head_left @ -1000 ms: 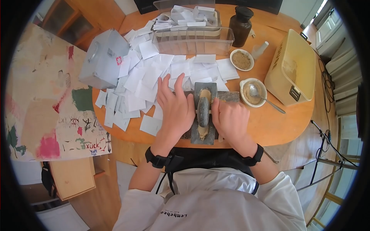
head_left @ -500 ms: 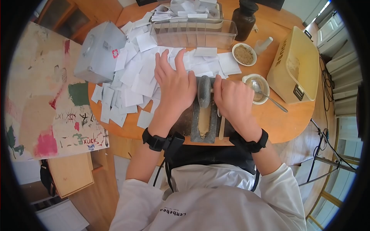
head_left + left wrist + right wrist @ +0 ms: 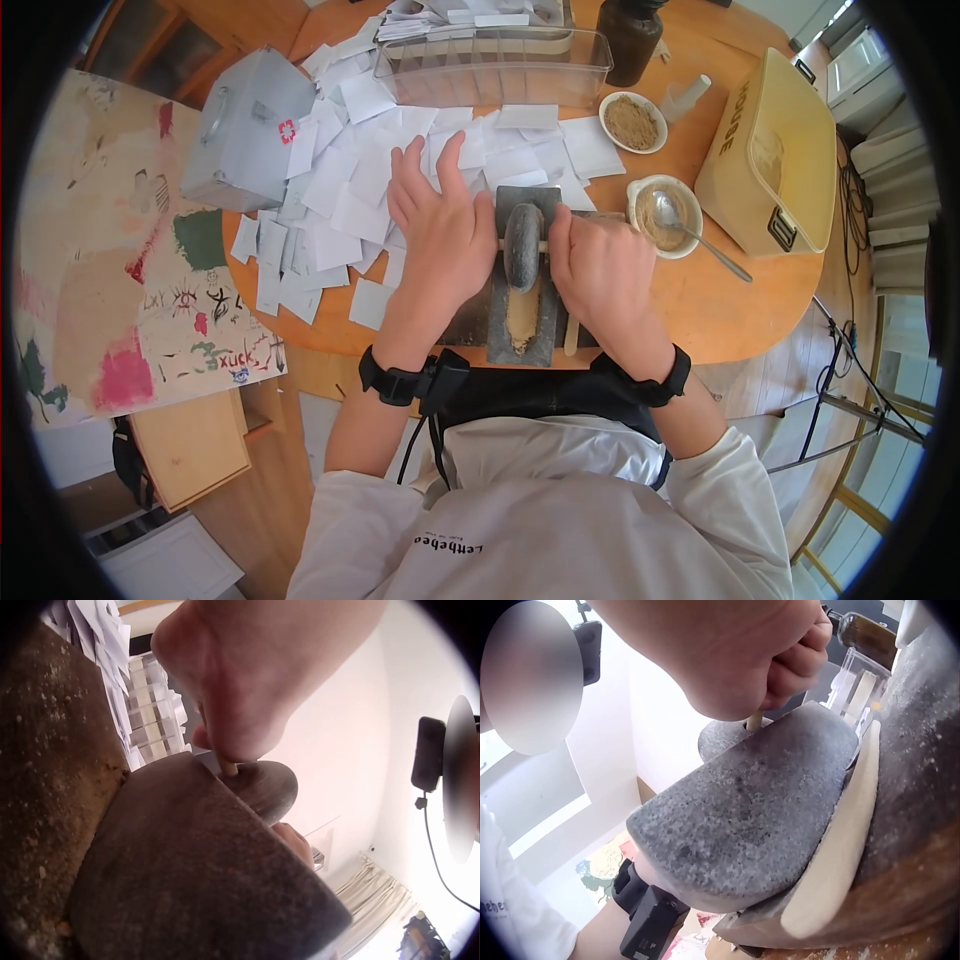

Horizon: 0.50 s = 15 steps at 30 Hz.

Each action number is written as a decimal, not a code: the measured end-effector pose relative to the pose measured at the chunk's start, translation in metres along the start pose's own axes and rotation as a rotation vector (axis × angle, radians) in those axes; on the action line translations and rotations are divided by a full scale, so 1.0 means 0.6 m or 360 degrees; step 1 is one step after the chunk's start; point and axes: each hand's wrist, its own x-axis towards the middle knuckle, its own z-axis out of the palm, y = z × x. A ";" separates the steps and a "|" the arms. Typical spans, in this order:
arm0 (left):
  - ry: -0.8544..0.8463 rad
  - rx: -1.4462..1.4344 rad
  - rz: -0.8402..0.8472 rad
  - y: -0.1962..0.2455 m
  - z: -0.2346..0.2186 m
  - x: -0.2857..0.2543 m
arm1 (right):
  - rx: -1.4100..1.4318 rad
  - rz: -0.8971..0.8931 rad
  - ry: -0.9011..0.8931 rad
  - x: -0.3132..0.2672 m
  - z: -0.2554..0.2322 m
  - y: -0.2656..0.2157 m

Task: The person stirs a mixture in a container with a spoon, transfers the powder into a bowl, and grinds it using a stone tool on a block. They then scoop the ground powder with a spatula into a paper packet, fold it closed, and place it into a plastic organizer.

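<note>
A grey stone grinding wheel (image 3: pixel 523 250) stands upright in a narrow stone trough (image 3: pixel 498 335) with tan powder (image 3: pixel 522 318) along its groove. My left hand (image 3: pixel 440 235) presses the left end of the wheel's axle (image 3: pixel 229 766) with its palm, the fingers spread and pointing away. On the other side my right hand (image 3: pixel 605 265) grips the axle's right end, fingers curled under as the right wrist view shows. Beside the trough lies a pale wooden spatula (image 3: pixel 836 851). A dark board (image 3: pixel 468 328) carries the trough at the table's near edge.
White paper packets (image 3: pixel 340 190) spread over the left and middle. Behind stand a divided clear bin (image 3: pixel 490 80) and a dark jar (image 3: pixel 630 45). On the right are a bowl of powder (image 3: pixel 632 122), a bowl (image 3: pixel 648 236) with a spoon (image 3: pixel 720 262), and a yellow bin (image 3: pixel 735 210).
The wheel rolled away from me along the trough with both hands, then came slightly back toward me. More powder now shows at the trough's near end. The head view has shifted a little.
</note>
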 end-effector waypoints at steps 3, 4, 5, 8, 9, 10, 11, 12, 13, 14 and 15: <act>-0.0016 0.0074 -0.0043 0.004 -0.003 -0.010 | 0.0001 0.0027 -0.0020 -0.011 0.000 -0.002; -0.0022 0.0077 -0.0033 0.004 -0.004 -0.014 | 0.0001 0.0028 -0.0012 -0.015 -0.001 -0.002; -0.0027 0.0078 -0.0023 0.005 -0.005 -0.018 | -0.0001 0.0029 -0.0010 -0.019 -0.004 -0.004; -0.0042 0.0091 -0.0052 0.006 -0.006 -0.030 | -0.0001 0.0054 -0.0030 -0.030 -0.010 -0.011; -0.0039 0.0088 -0.0047 0.007 -0.007 -0.034 | 0.0000 0.0072 -0.0034 -0.034 -0.010 -0.013; -0.0037 0.0085 -0.0051 0.007 -0.008 -0.037 | 0.0003 0.0089 -0.0039 -0.038 -0.010 -0.015; -0.0034 0.0082 -0.0056 0.008 -0.009 -0.042 | 0.0001 0.0088 -0.0034 -0.042 -0.011 -0.016; -0.0030 0.0082 -0.0054 0.009 -0.010 -0.046 | 0.0010 0.0097 -0.0048 -0.046 -0.013 -0.018; -0.0035 0.0079 -0.0053 0.010 -0.012 -0.050 | 0.0020 0.0105 -0.0060 -0.049 -0.015 -0.021; -0.0040 0.0076 -0.0053 0.010 -0.014 -0.055 | 0.0019 0.0100 -0.0055 -0.052 -0.017 -0.024; -0.0035 0.0076 -0.0052 0.010 -0.015 -0.059 | 0.0014 0.0106 -0.0065 -0.056 -0.020 -0.026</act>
